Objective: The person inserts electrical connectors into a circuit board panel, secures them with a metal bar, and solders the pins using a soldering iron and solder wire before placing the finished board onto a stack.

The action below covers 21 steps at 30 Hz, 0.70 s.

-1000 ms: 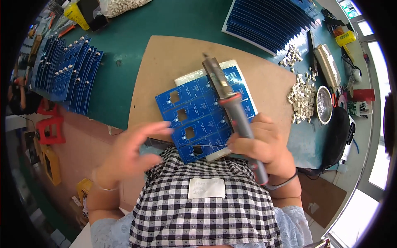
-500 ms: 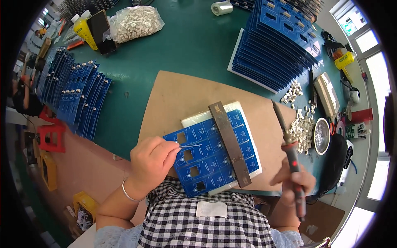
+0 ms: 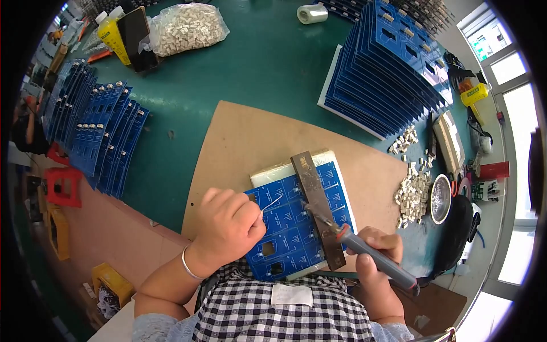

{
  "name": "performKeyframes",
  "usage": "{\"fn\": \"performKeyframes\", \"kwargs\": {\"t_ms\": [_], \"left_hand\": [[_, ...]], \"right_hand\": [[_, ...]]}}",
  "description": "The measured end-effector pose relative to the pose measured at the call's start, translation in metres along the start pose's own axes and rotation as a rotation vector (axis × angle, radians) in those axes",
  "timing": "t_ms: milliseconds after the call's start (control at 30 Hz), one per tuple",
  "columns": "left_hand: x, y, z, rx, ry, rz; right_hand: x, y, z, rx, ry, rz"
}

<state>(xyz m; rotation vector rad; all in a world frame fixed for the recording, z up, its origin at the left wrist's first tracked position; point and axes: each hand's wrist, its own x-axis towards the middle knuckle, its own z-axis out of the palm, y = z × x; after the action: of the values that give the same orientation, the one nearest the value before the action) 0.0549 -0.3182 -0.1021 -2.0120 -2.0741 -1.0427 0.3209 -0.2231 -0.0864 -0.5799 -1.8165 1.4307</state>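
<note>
Grips in the right hand (image 3: 371, 273) a slim soldering iron with a grey handle and a red collar (image 3: 364, 247), with fingers curled over the far side and thumb along the near side. Aims the tip forward and to the left of that hand, over a long, flat, dark brown bar (image 3: 311, 185); cannot tell contact there from a slight gap.

Curls the left hand (image 3: 231, 225) into a loose fist, back upward, around one end of a thin, silvery wire (image 3: 272, 204), with the free end slanting away to the right of the fingers, above the blue surface. Wears a smooth silvery bangle (image 3: 187, 263) just behind that hand.

Has between both hands a blue rectangular circuit board with white printing and square cutouts (image 3: 290, 233), covered in part by the left hand and crossed by the bar. Set askew on a flat, whitish slab (image 3: 279, 172), atop a tan sheet (image 3: 250, 137).

To the right of the right hand, shows a heap of small, off-white blocky parts (image 3: 413, 196) just beside a round, shiny metal bowl (image 3: 441, 199). Farther forward of that hand, a tall, leaning stack of blue boards (image 3: 376, 74). Well forward of the left hand, a clear plastic bag full of small whitish pieces (image 3: 191, 31); off to its left, a row of upright blue boards (image 3: 102, 134).
</note>
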Motion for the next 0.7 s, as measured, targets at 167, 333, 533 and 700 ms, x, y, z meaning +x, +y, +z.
{"fn": "performKeyframes", "kwargs": {"t_ms": [167,333,533,700], "left_hand": [[-0.004,0.000,0.003,0.002,-0.036,0.008],[-0.004,0.000,0.005,0.009,-0.044,0.010],[-0.004,0.000,0.006,0.011,-0.053,0.009],[-0.004,0.000,0.006,0.015,-0.056,0.004]], "right_hand": [[0.001,0.004,0.014,-0.046,0.112,0.237],[0.008,0.002,0.018,-0.090,0.058,0.237],[0.007,0.007,0.021,-0.115,0.076,0.252],[0.006,0.011,0.020,-0.160,0.057,0.227]]}}
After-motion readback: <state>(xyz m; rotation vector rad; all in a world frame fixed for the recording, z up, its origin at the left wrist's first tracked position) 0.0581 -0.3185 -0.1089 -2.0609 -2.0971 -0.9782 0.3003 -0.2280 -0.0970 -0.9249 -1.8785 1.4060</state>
